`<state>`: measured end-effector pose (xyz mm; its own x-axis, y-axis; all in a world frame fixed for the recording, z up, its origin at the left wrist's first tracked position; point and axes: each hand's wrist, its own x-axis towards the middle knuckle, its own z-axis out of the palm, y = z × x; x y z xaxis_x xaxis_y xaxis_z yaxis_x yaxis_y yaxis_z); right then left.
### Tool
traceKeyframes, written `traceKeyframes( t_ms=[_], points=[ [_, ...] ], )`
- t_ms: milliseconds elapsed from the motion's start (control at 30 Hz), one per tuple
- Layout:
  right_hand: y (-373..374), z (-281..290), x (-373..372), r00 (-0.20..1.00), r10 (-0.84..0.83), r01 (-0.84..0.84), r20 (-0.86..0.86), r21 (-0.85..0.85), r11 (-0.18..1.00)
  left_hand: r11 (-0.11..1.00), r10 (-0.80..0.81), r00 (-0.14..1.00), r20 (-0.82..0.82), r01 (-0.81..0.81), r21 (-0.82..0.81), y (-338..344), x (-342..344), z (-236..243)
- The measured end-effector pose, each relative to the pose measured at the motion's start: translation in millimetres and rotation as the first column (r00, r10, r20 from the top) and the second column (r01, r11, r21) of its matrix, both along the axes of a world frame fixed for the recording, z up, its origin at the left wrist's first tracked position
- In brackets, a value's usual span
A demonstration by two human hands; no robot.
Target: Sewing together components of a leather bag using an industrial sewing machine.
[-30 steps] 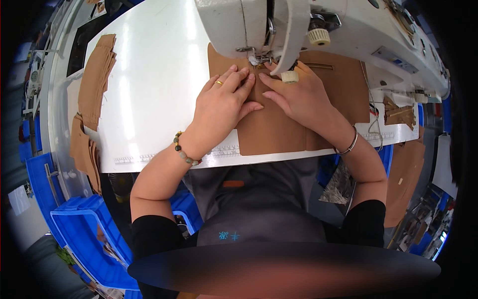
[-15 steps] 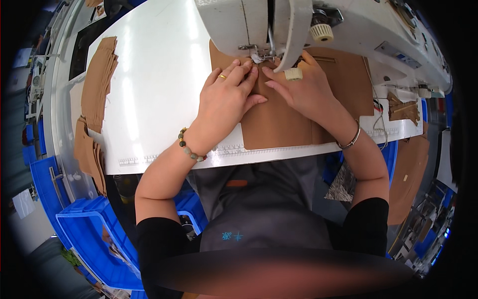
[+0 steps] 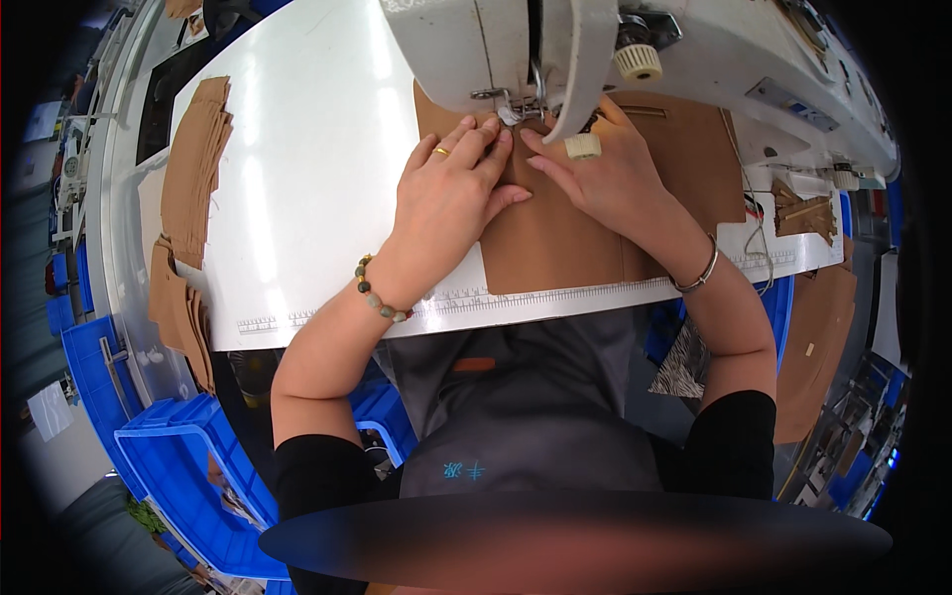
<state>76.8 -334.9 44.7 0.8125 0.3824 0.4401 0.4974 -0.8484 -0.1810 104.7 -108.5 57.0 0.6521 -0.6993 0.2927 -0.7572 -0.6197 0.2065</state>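
Note:
A large flat brown piece, leather-like or cloth, lies under the presser foot of a white sewing machine. My left hand rests on its left part, fingers bent slightly and fingertips just in front of the foot, the thumb held apart. From the other side, my right hand touches the same piece close to the foot, thumb and forefinger apart. Some of its fingers are hidden behind the machine's head. Between the two hands a seam or fold runs toward the foot. A slot-like opening shows in the piece's far right part.
Stacked brown pieces lie along the table's left side, with more hanging over the edge. Small brown scraps lie at right. A ruler strip follows the table's front edge. Blue bins stand below left.
Both hands keep nearly the same place on the brown piece. The whole view has shifted very slightly; no clear feeding of the piece shows.

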Motion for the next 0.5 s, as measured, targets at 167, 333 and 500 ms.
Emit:
traceKeyframes(
  t_ms=[167,333,500],
  points=[
    [0,2,1,1.000,-0.006,0.006,-0.003,-0.018,1.000,1.000,-0.002,1.000,0.013,0.002,-0.007,0,2,0],
    [-14,30,3,0.983,-0.185,0.185,0.009,-0.002,0.983,1.000,-0.004,1.000,0.027,0.004,0.001,0,3,0],
    [-34,48,11,0.965,-0.248,0.257,-0.082,0.461,0.850,1.000,-0.008,0.999,0.036,0.008,0.012,1,3,-1]
  ],
)
